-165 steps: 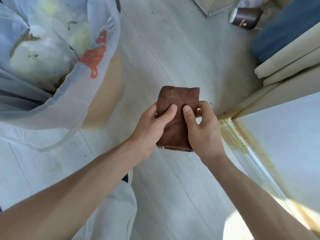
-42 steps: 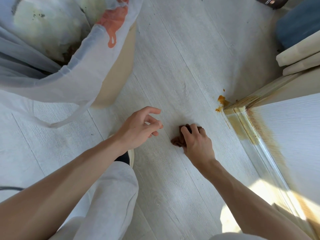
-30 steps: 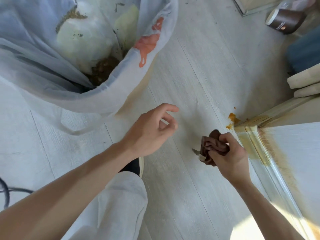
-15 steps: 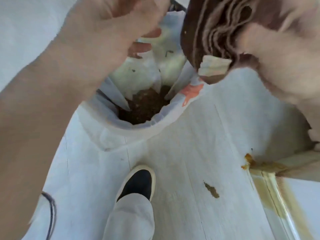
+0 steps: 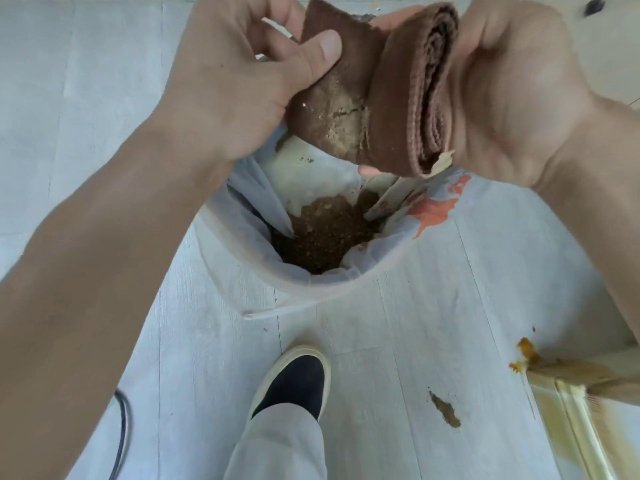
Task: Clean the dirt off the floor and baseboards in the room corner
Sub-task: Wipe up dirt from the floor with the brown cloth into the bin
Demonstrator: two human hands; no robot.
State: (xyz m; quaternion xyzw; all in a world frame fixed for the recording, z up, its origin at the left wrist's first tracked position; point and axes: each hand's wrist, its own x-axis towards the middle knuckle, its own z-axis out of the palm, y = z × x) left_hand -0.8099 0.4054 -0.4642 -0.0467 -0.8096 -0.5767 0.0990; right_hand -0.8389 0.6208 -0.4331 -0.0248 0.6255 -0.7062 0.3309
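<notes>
Both hands held a folded brown cloth up close to the camera, above a bin lined with a pale plastic bag. The left hand pinched the cloth's left flap, its thumb pressed on the fabric beside a crust of tan dirt smeared over that face. The right hand was curled round the thicker, rolled right part of the cloth. Below them, brown crumbly dirt lay in the bottom of the bag, and an orange mark showed on the bag's right rim. On the pale plank floor, nearer than the bin, stood a dark shoe with a light sole. To the right lay a small brown smear, and further right an orange-brown blob sat at the stained baseboard corner. A dark cable curved along the near left.
</notes>
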